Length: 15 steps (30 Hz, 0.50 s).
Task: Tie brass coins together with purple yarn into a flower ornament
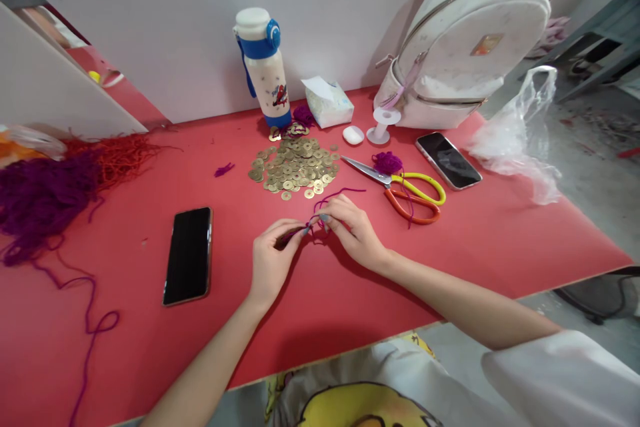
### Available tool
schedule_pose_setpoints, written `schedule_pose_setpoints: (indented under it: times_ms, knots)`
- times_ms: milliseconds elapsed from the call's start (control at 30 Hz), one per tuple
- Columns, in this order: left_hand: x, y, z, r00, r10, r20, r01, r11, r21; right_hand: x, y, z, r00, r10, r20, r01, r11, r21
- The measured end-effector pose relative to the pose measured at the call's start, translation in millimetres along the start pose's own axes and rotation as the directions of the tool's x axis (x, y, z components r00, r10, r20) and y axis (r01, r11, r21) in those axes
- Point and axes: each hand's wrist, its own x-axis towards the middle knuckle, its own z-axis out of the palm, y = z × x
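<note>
My left hand [271, 255] and my right hand [351, 227] meet over the red table [450, 240], both pinched on a short length of purple cord [320, 208]. The left fingers close on a dark bundle of it, possibly with coins; I cannot make that out. The right fingertips grip the cord beside them, and a loose end curls toward the pile of brass coins [295, 168] just beyond. Scissors with yellow and orange handles [405, 192] lie right of my right hand.
A black phone [189, 253] lies left of my hands, a second phone [449, 159] far right. Purple yarn [35, 200] and red cord [117, 157] heap at the left. Water bottle [263, 67], tissue pack [327, 101], empty spool [383, 123], white backpack [465, 47], plastic bag [520, 140] line the back.
</note>
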Motion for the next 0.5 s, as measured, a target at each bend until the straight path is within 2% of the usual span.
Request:
schedule_pose_setpoints:
  times_ms: [133,200,333,500]
  knots:
    - [-0.2,0.0,-0.7,1.0,0.013,-0.014,-0.013,1.0,0.003,0.7,-2.6,-3.4,1.0,-0.029,0.006,0.029,0.996,0.081]
    - [-0.4,0.7,-0.9,1.0,0.019,-0.014,-0.019,1.0,0.005,1.7,-2.5,-5.1,1.0,-0.005,0.003,0.005,0.993,0.114]
    - [-0.6,2.2,-1.2,0.999,0.033,-0.017,-0.033,0.999,0.007,3.6,3.3,-4.6,0.997,0.075,0.013,-0.075,0.996,0.048]
    - [-0.9,2.6,-1.8,0.998,0.056,-0.008,-0.056,0.998,0.0,4.1,8.5,-1.9,0.999,0.017,0.032,-0.018,1.0,0.018]
